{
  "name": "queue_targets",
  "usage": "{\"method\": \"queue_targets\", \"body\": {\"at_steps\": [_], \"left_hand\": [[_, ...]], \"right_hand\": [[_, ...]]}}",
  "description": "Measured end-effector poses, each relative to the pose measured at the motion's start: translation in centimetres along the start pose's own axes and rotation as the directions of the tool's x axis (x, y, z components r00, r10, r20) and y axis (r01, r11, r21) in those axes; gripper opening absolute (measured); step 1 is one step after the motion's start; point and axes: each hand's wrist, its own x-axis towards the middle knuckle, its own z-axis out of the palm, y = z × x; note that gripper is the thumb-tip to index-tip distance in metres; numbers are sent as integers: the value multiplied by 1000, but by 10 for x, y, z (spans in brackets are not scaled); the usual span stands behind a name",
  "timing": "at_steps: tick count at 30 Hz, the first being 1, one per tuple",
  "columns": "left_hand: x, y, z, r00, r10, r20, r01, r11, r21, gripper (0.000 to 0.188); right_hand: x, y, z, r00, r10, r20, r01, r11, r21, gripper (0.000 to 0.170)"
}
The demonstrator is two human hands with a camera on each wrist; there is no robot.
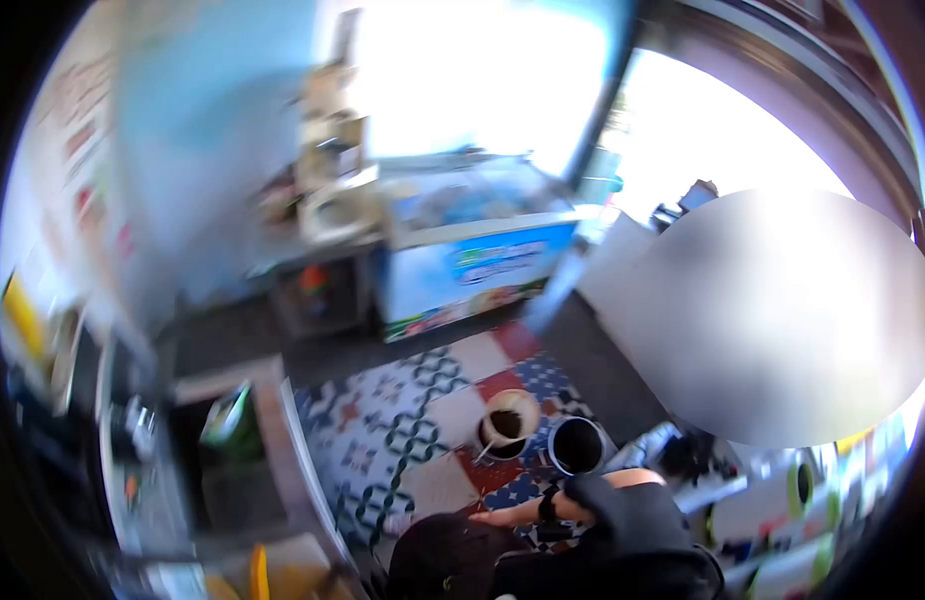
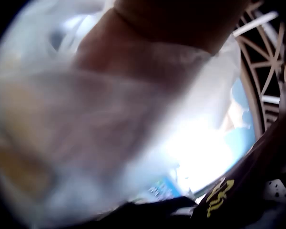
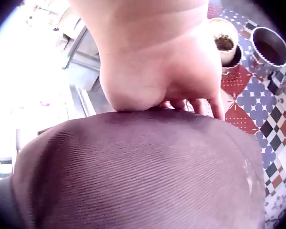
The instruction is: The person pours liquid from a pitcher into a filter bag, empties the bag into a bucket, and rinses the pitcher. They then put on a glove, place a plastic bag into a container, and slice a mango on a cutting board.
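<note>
My right hand point(image 3: 157, 57) rests on a knee in dark ribbed cloth point(image 3: 143, 167), its fingers laid over the far side of it. The head view shows the same hand point(image 1: 498, 516) low in the middle, with a dark band on the wrist. My left hand point(image 2: 109, 105) appears only in the left wrist view, blurred behind a translucent plastic bag point(image 2: 33, 114). The bag hides its fingers, and I cannot tell what they hold. Yellowish-brown patches show through the plastic. Beyond the right hand stand a pale strainer point(image 1: 524, 405) with dark contents and a metal pot point(image 1: 606, 446).
Patterned tiles point(image 1: 373, 440) cover the floor. A chest freezer point(image 1: 423, 285) with a blue label stands ahead, beside a small table point(image 1: 273, 262). At the left is a low counter point(image 1: 148, 500) with a dark recess. A pale blurred oval covers part of the right side.
</note>
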Motion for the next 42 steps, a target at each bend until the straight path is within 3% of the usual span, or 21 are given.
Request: {"method": "queue_targets", "body": {"at_steps": [5, 7, 9, 11, 12, 13, 14, 16, 17, 19, 21, 23, 26, 27, 29, 31, 33, 34, 36, 38, 42], "left_hand": [[-97, 6, 41, 878, -479, -26, 465, 864, -194, 31], [-102, 34, 65, 774, -632, -33, 590, 739, -325, 28], [-83, 61, 108, 623, -781, -52, 642, 548, -536, 26], [-42, 94, 177, 347, -937, -32, 435, 191, -880, 24], [-18, 116, 224, 136, -989, 61, 2, -62, -998, 25], [0, 150, 266, -25, -978, 205, -477, -169, -863, 26], [8, 180, 278, -131, -974, 183, -228, -150, -962, 27], [23, 221, 295, -242, -942, 234, -221, -181, -958, 30], [28, 230, 283, -250, -913, 321, -471, -175, -864, 30], [12, 241, 276, -200, -901, 385, -450, -265, -853, 28], [-23, 223, 224, -37, -988, 151, 426, -152, -892, 24], [-69, 242, 216, 76, -977, 199, 491, -137, -860, 20], [-143, 354, 244, -198, -960, 196, 690, -278, -668, 17], [-164, 394, 243, -350, -829, 436, 622, -554, -554, 17], [-220, 504, 246, -253, -697, 671, 865, -473, -165, 19], [-256, 561, 219, -333, -559, 759, 830, -556, -46, 22], [-275, 561, 200, -550, -498, 671, 741, -661, 117, 25], [-281, 564, 189, -540, -493, 682, 658, -752, -22, 26], [-299, 550, 190, -562, -497, 662, 404, -863, -305, 26], [-302, 532, 187, -577, -562, 593, 224, -807, -547, 25], [-305, 555, 146, -637, -438, 635, 114, -868, -484, 26]], "right_hand": [[11, -8, -39, 948, -241, 207, 311, 838, -448, 23], [46, -45, -75, 973, 131, 191, -55, 933, -357, 28], [96, -103, -103, 995, -97, 15, 94, 891, -443, 24], [164, -147, -99, 836, -486, -252, 387, 850, -357, 22], [182, -194, -101, 793, -561, -239, 484, 817, -313, 24], [192, -240, -98, 747, -619, -243, 565, 783, -258, 26], [206, -270, -89, 690, -695, -201, 615, 710, -344, 30], [223, -313, -66, 629, -773, -85, 699, 610, -373, 38], [221, -336, -56, 634, -772, 48, 730, 577, -367, 39], [222, -358, -33, 531, -823, 200, 786, 391, -479, 37], [225, -363, -21, 484, -843, 232, 844, 381, -377, 33], [213, -361, -20, 503, -815, 289, 859, 434, -271, 29], [192, -347, -42, 542, -726, 424, 838, 504, -209, 16], [186, -332, -56, 580, -616, 532, 807, 524, -272, 14], [175, -303, -92, 642, -283, 713, 736, 489, -468, 17], [174, -255, -139, 593, 77, 801, 731, 364, -577, 27], [180, -195, -177, 478, 253, 841, 738, 404, -541, 26], [161, -232, -180, 562, 389, 730, 689, 270, -673, 27], [150, -246, -181, 563, 239, 791, 692, 385, -610, 27], [139, -273, -159, 552, 154, 819, 639, 553, -535, 29], [108, -300, -65, 209, -347, 914, 808, 588, 38, 34]]}}
